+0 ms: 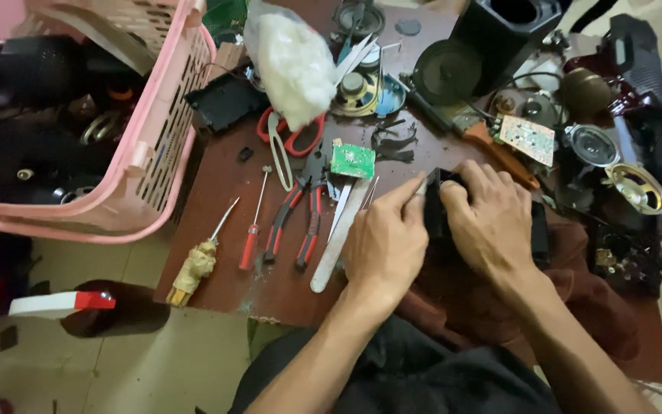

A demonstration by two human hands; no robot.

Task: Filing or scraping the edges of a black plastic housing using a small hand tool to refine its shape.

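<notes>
Both hands work on a small black box-like part (437, 205) at the middle of a brown wooden table (216, 192). My left hand (383, 239) pinches its left side, with a thin metal tool tip showing near the thumb. My right hand (490, 218) covers the part from the right and grips it. Most of the part is hidden under the fingers. Just left of my hands lie a flat metal file (340, 236), red-handled pliers (296, 218) and a small green circuit board (352, 160).
A pink plastic basket (155, 146) of dark parts stands at the left. Two screwdrivers (253, 230) lie near the table's left edge. Red-handled scissors (294, 138), a white plastic bag (293, 57), loose speaker drivers (637, 188) and a black speaker box (503, 34) crowd the back and right.
</notes>
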